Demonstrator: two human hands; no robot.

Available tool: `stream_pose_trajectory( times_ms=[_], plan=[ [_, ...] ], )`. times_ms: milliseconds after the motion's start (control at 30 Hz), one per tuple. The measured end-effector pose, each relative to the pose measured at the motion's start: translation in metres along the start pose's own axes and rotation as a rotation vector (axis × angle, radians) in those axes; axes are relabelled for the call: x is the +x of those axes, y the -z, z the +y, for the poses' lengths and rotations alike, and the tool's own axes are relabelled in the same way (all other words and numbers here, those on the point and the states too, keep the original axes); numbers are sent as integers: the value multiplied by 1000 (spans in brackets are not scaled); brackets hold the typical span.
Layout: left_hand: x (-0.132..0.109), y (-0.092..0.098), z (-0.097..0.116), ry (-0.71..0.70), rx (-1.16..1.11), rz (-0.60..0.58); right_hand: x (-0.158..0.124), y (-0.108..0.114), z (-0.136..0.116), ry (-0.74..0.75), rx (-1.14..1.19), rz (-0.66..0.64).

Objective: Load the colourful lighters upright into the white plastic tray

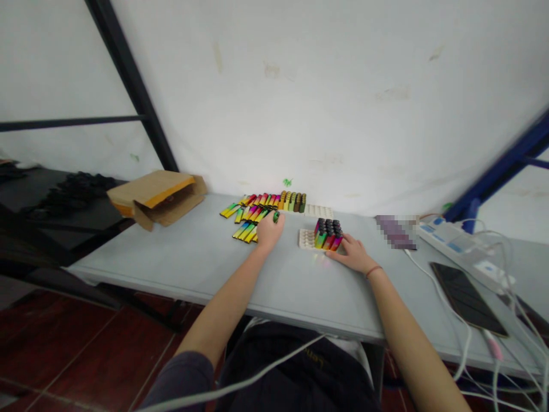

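My left hand [269,230] is closed around a shiny stick whose dark green end [275,217] shows above the fist; the rest of it is hidden. Beside that hand lie loose rainbow-coloured metallic sticks [246,232] with black ends. To its right is a white tray [306,239] with small hollows, its left part showing. Upright multicoloured sticks with black tops [329,233] stand packed in the tray's right part. My right hand [354,254] grips that tray's right front corner, thumb along the front edge and fingers against the sticks' side.
Near the wall, yellow and dark green sticks [292,201] stand in rows beside another white tray [319,210]. An open cardboard box [160,197] lies at the left. Rightward are a phone [467,297], a blurred-out device [397,232], a power strip [465,252] and loose cables.
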State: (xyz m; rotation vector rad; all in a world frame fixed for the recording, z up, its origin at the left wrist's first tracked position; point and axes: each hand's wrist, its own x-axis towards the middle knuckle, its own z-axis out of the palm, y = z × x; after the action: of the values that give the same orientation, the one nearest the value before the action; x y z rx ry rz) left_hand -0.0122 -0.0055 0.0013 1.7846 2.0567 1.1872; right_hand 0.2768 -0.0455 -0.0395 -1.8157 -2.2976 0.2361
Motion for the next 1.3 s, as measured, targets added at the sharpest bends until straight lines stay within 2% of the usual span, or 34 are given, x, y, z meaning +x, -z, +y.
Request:
stream_pose_trajectory(
  times_ms=[200, 367, 600, 800, 1000, 1167, 1300],
  plan=[
    [4, -1, -8, 20, -4, 22, 1, -2, 0, -8, 11, 15],
    [3, -2, -9, -11, -80, 21, 1, -2, 0, -14, 6, 11],
    [5, -4, -8, -24, -69, 33, 1, -2, 1, -6, 1, 12],
    [0, -7, -10, -35, -177, -46, 1, -1, 0, -7, -11, -3],
    [-6, -19, -7, -177, -405, -149, 2, -3, 0, -13, -16, 5],
    [-10, -28, 1, -382, -402, -171, 1, -2, 0, 1, -1, 4],
    [-10, -33, 6, -404, -418, -237, 1, -1, -2, -2, 2, 3]
  ],
)
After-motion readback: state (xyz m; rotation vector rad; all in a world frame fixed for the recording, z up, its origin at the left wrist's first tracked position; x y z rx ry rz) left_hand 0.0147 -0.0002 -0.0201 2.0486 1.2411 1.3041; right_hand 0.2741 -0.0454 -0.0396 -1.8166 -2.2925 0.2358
